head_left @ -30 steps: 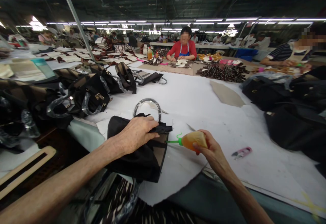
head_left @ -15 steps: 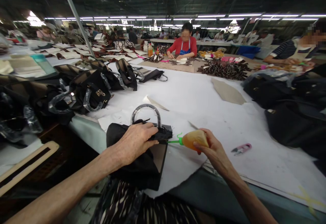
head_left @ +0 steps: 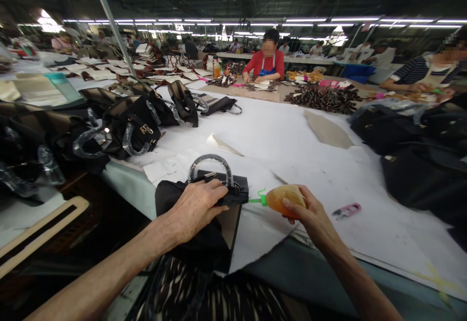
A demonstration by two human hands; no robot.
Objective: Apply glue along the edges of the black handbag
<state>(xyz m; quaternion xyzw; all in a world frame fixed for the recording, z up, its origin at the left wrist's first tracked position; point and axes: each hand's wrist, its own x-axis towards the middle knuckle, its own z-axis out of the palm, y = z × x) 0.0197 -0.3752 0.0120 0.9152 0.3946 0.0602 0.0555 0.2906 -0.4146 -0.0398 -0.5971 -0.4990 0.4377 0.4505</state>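
Note:
A black handbag with a beige panel lies at the table's front edge, its plastic-wrapped handle standing up. My left hand is closed over the bag's upper part, fingers pressed on the black top; what the thumb presses underneath is partly hidden. In my right hand is a squeeze bottle of amber liquid, held on its side. Its thin green nozzle points left, with the tip close to the right end of the bag's top; I cannot tell whether they touch.
Pink thread snips lie on the white table covering, right of the bottle. Several black handbags crowd the left, and more dark bags are piled at right. A grey-beige piece lies farther back. Co-workers sit across the table.
My right hand and the bottle have shifted slightly right, drawing the nozzle tip from the bag's side to just off its right end. My left hand keeps its hold on the bag.

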